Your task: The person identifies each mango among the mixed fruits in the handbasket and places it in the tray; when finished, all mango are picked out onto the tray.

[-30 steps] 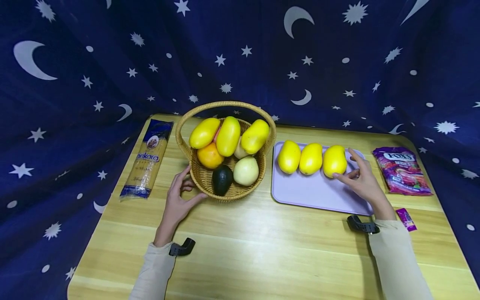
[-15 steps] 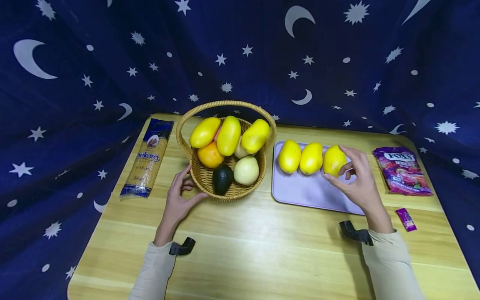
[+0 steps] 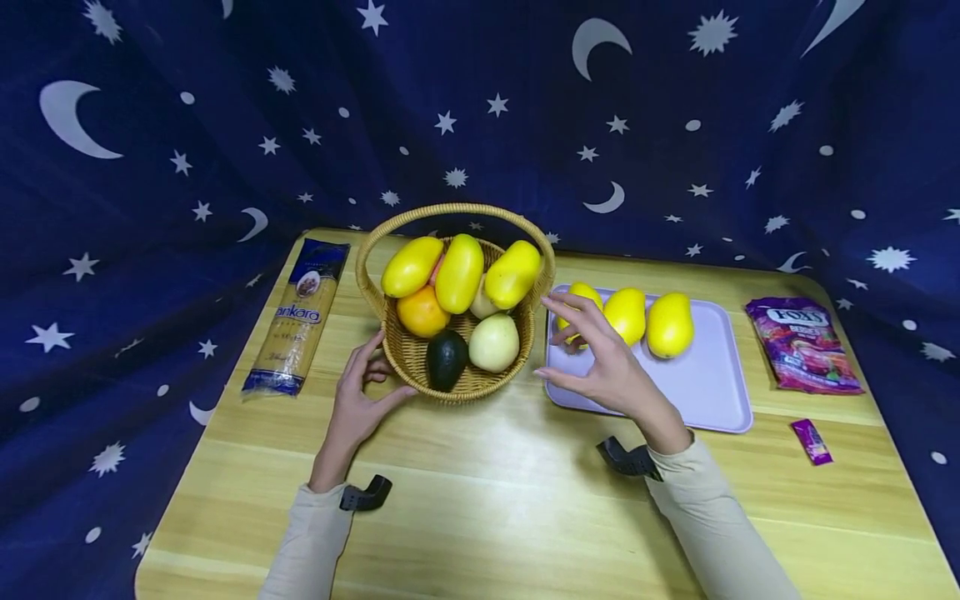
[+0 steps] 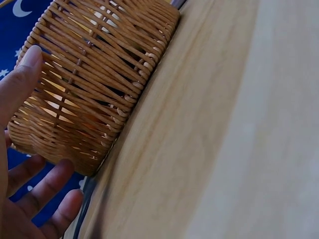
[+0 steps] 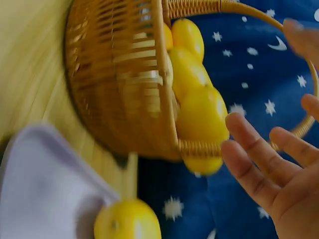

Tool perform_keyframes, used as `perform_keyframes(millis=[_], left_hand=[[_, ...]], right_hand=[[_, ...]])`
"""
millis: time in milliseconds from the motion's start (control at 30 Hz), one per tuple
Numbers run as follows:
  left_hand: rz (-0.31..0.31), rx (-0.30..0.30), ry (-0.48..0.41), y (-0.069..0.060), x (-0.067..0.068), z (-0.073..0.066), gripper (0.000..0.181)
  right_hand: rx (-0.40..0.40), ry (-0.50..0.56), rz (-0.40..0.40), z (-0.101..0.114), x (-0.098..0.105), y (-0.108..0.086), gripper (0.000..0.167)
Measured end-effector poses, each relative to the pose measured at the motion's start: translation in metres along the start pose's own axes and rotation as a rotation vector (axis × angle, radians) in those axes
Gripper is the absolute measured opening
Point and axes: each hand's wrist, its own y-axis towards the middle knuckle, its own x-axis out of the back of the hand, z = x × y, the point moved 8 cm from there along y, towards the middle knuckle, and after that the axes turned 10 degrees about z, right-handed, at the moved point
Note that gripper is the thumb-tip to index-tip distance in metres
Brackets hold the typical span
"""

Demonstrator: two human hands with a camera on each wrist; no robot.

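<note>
A wicker basket with a tall handle holds three yellow mangoes, an orange fruit, a dark avocado and pale round fruit. My left hand touches the basket's left side, thumb near the front and fingers spread, as the left wrist view also shows. My right hand is in the air between basket and lilac tray, fingers parted and holding nothing. On the tray three mangoes stand in a row; the hand partly hides the leftmost one.
A pasta packet lies left of the basket. Right of the tray are a purple candy bag and a small purple wrapped sweet. A dark blue star-and-moon cloth hangs behind the wooden table.
My right hand has left the rightmost mango on the tray and moved left toward the basket, with nothing in it. The left hand has stayed at the basket.
</note>
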Motion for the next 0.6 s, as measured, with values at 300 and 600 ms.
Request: perform_keyframes(millis=[300, 600], left_hand=[[-0.001, 0.003, -0.001, -0.001, 0.000, 0.002, 0.093], [0.005, 0.003, -0.008, 0.000, 0.001, 0.000, 0.092]], right_hand=[[-0.049, 0.052, 0.101, -0.008, -0.034, 0.045, 0.081], [-0.093, -0.012, 0.098, -0.020, -0.041, 0.064, 0.078]])
